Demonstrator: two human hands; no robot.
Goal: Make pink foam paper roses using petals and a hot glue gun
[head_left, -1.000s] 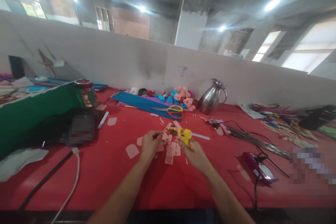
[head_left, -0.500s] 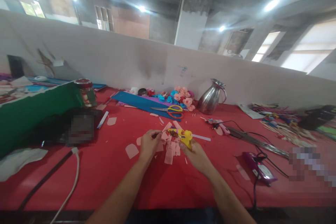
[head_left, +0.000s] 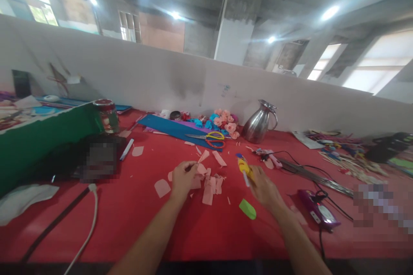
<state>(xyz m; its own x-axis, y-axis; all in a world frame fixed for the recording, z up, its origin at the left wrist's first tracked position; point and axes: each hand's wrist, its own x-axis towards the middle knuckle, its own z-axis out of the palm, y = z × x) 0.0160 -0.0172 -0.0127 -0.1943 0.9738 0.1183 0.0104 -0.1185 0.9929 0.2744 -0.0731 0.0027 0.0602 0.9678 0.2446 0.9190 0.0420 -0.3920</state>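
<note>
My right hand [head_left: 263, 188] grips a yellow hot glue gun [head_left: 244, 166], with its blue tip turned away from me and a pale glue stick [head_left: 246, 179] showing at its rear. To the left, my left hand [head_left: 181, 182] is closed in a pinch; a small dark bit shows at its fingertips, too small to name. Cut pink paper pieces [head_left: 208, 192] lie in a loose pile between the hands, and a pink petal-shaped piece [head_left: 162, 188] is left of my left hand. Below the glue gun lies a light green leaf-shaped piece [head_left: 247, 209].
Scissors [head_left: 214, 136] rest on blue paper [head_left: 171, 127] ahead, beside pink paper flowers [head_left: 229, 122]. A steel jug [head_left: 258, 125] stands at the back. On the right are a pink glue gun [head_left: 273, 160], wires [head_left: 319, 178] and a purple power strip [head_left: 318, 209]; a lidded jar [head_left: 108, 116] stands left.
My right hand has moved the glue gun right, away from my left hand, and turned it. The green piece now shows where my right arm was. My left hand stays nearly in place.
</note>
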